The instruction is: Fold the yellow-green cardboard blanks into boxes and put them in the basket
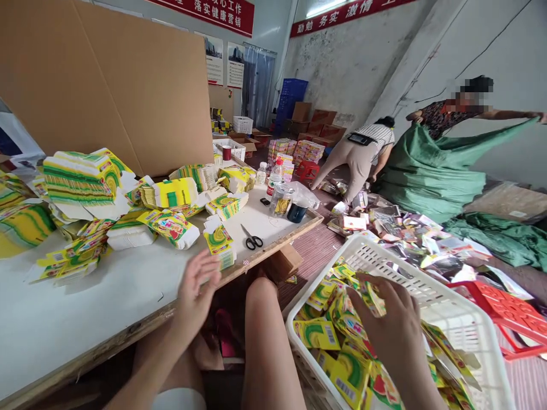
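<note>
My left hand (199,285) is raised at the table's front edge with its fingers apart and nothing in it. Just beyond its fingertips, a yellow-green flat carton bundle (219,239) rests on the white table (141,296). Over a white plastic basket (363,246), my right hand (391,319) has its thumb and fingers spread. A small yellow carton (372,297) lies between them; whether they touch it is unclear. Many yellow-green cartons (316,335) fill the basket loosely, partly hidden by my right hand and forearm. Stacks of flattened cartons (83,179) cover the table's left and back.
Black scissors (253,242), a clear jar (281,199), a dark mug (296,212) and a bottle (274,177) stand or lie near the table's right corner. A red stool (508,310) is beyond the basket. Two people handle a green sack (431,171) and scattered packaging (405,228).
</note>
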`<state>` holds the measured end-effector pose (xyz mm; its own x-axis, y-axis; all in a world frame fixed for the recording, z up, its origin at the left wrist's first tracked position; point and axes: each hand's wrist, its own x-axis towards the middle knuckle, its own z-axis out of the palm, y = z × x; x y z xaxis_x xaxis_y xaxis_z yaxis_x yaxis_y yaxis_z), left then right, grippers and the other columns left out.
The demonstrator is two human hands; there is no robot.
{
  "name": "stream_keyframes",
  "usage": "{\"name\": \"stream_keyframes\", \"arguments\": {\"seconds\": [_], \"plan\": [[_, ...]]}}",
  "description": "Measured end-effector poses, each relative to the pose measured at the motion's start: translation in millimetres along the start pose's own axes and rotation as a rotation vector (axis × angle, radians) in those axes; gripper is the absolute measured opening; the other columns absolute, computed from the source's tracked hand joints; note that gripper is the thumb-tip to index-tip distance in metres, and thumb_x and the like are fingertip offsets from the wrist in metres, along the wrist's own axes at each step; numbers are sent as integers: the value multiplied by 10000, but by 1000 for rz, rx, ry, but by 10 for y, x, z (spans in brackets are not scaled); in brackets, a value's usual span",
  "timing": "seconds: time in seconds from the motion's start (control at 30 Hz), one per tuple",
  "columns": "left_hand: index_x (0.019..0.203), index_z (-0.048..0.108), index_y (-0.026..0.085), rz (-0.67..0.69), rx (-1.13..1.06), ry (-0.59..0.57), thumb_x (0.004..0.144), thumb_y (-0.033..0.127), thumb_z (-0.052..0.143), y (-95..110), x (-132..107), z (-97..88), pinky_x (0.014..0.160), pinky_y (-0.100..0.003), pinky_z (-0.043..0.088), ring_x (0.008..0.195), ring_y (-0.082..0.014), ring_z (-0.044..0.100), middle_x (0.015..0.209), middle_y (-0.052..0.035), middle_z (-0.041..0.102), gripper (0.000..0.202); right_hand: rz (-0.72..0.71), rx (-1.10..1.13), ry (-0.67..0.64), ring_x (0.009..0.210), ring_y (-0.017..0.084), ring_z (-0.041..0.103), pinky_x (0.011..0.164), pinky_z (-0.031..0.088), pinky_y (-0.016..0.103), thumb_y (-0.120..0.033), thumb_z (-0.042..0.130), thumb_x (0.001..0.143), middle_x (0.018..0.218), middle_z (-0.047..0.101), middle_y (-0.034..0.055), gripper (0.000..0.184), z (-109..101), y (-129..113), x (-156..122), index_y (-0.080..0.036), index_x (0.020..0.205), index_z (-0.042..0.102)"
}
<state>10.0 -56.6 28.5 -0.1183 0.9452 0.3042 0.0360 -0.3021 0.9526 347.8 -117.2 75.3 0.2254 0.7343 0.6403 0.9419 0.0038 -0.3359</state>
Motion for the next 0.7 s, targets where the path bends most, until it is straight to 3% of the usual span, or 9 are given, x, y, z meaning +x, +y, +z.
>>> {"name": "stream_keyframes", "arguments": {"seconds": [0.07, 0.13, 0.27, 0.37, 0.47, 0.63, 0.7], "plan": [[1315, 460, 227, 152, 155, 135, 936, 389, 612, -153, 261, -212, 898, -389, 561, 988, -218, 687, 1184, -127, 653, 440, -54, 44, -58, 918, 316, 614, 804, 465, 449, -529, 502, 928, 1012, 661, 114, 354, 41, 73, 277, -243, 1042, 676], [1322, 428, 220, 212, 204, 195, 929, 395, 613, -327, 453, -391, 869, -384, 561, 952, -209, 682, 1164, -121, 648, 469, -81, 79, -138, 850, 270, 631, 748, 485, 393, -460, 496, 940, 1034, 670, 106, 316, 239, 29, 581, -225, 1066, 665], [1284, 436, 199, 259, 265, 252, 907, 411, 623, -639, 613, -599, 856, -408, 554, 925, -217, 668, 1115, -112, 652, 470, -142, 33, -298, 813, 217, 662, 779, 517, 358, -320, 550, 936, 1120, 689, 118, 264, 956, -223, 1322, -174, 1129, 656], [1260, 450, 191, 265, 317, 295, 919, 402, 595, -788, 628, -642, 796, -396, 565, 939, -238, 665, 1051, -103, 661, 427, -179, -59, -371, 1046, 257, 649, 950, 492, 414, -299, 631, 931, 1210, 677, 123, 286, 1517, -407, 1898, -157, 1179, 653], [1243, 474, 187, 240, 365, 300, 933, 376, 567, -862, 630, -634, 725, -352, 576, 957, -244, 665, 1058, -112, 652, 375, -179, -164, -443, 1124, 257, 631, 963, 513, 486, -352, 626, 970, 1282, 635, 95, 324, 1951, -533, 2347, -178, 1242, 618], [1286, 446, 214, 153, 432, 202, 951, 332, 517, -916, 636, -611, 464, -221, 498, 725, -167, 643, 1054, -85, 655, 362, -111, -333, -582, 1057, 238, 663, 890, 567, 453, -344, 630, 974, 1266, 638, 91, 333, 2419, -602, 2758, -176, 1261, 607], [1309, 417, 227, 133, 448, 167, 950, 305, 501, -933, 641, -608, 440, -206, 476, 675, -147, 629, 1045, -70, 656, 376, -77, -394, -609, 1058, 241, 663, 887, 568, 454, -343, 633, 972, 1268, 636, 93, 343, 2557, -592, 2841, -173, 1268, 602]]}}
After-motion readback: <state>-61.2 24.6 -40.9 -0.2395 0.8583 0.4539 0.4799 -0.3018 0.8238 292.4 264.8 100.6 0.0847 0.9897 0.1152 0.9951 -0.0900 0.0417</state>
